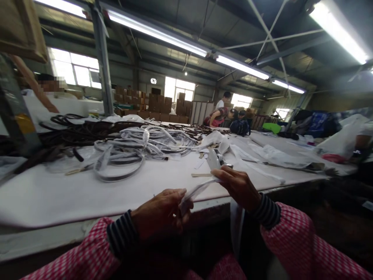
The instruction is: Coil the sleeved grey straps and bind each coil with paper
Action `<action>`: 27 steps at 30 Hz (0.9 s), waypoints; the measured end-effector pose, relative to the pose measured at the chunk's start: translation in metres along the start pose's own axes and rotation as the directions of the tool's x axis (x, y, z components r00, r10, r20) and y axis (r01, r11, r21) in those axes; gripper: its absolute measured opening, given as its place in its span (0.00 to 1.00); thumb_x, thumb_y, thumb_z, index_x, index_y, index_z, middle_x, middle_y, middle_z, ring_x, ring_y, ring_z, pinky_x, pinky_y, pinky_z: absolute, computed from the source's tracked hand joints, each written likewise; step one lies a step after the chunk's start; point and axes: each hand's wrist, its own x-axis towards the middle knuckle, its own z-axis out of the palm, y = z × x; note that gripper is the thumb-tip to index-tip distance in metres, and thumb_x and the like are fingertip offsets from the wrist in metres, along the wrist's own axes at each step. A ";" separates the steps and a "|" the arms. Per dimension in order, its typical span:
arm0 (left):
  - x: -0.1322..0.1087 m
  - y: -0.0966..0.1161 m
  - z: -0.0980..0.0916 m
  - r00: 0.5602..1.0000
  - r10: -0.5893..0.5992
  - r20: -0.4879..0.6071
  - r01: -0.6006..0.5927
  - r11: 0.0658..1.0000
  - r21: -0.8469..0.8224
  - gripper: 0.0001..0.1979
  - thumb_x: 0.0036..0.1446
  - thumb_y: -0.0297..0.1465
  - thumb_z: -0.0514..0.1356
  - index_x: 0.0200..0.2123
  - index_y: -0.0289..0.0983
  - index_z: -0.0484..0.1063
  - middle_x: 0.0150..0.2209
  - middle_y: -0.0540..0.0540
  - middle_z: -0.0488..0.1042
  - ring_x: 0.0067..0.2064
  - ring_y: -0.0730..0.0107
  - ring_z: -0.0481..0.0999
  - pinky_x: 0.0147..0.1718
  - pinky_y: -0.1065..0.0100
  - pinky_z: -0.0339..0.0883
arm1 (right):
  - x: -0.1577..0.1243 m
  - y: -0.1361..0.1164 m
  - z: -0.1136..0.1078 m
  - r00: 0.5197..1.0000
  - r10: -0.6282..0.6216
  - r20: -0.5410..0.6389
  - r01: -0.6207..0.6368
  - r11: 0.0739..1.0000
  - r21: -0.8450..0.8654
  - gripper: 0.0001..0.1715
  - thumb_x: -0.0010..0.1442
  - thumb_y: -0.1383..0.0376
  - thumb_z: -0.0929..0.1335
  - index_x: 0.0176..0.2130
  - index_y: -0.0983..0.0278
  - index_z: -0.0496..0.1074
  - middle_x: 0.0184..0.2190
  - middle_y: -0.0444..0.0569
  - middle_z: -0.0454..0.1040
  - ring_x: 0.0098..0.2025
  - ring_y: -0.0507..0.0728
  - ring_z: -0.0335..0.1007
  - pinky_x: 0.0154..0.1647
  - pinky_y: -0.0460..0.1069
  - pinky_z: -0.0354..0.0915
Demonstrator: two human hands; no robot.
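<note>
Well left of the fingers, dark straps (70,126) lie tangled, their ends buried; nearer are grey loops (124,178) in cloudy plastic (91,155). Far behind, a wall clock (153,81) is too small to read. The left hand (161,212) pinches a pale strip (201,189), some fingertips lost in shadow. That strip, blurred, runs between both hands. Just beyond the other fingertips sits a shiny metal thing (214,161) (partly covered, hard to name). The right hand (240,187) pinches the strip too; a pale band (236,223) hangs below it, fading into darkness. Farther right, marks on a blue cloth (318,123) are illegible.
</note>
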 end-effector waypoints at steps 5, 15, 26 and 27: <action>-0.007 -0.001 0.008 0.997 0.067 0.028 -0.067 0.998 0.000 0.13 0.67 0.38 0.58 0.35 0.34 0.67 0.31 0.42 0.77 0.22 0.76 0.74 0.19 0.78 0.60 | 0.002 -0.002 0.010 0.995 -0.096 0.005 0.096 0.995 -0.040 0.14 0.73 0.68 0.59 0.52 0.66 0.70 0.35 0.50 0.75 0.30 0.52 0.72 0.31 0.45 0.64; -0.017 0.014 0.008 0.980 0.060 -0.188 -0.045 0.995 0.085 0.16 0.64 0.41 0.61 0.31 0.38 0.61 0.20 0.58 0.59 0.17 0.83 0.48 0.12 0.79 0.41 | 0.002 0.005 0.024 0.963 -0.221 0.151 0.238 0.966 -0.103 0.15 0.72 0.71 0.59 0.53 0.68 0.70 0.38 0.53 0.78 0.38 0.56 0.76 0.38 0.48 0.68; -0.029 -0.006 -0.002 0.987 -0.080 -0.141 0.098 0.987 0.129 0.14 0.59 0.39 0.65 0.36 0.34 0.71 0.27 0.50 0.72 0.19 0.84 0.60 0.14 0.79 0.42 | -0.034 0.025 0.023 0.997 0.056 0.043 -0.048 0.986 -0.159 0.16 0.69 0.71 0.59 0.51 0.66 0.71 0.40 0.56 0.80 0.40 0.60 0.79 0.41 0.52 0.73; -0.028 -0.012 -0.004 0.988 -0.091 -0.127 0.106 0.988 0.116 0.13 0.59 0.38 0.65 0.38 0.33 0.72 0.28 0.48 0.74 0.19 0.84 0.62 0.15 0.79 0.43 | -0.031 0.026 0.021 0.998 0.050 0.043 -0.041 0.984 -0.175 0.16 0.69 0.71 0.59 0.51 0.66 0.71 0.40 0.56 0.80 0.41 0.61 0.79 0.41 0.53 0.73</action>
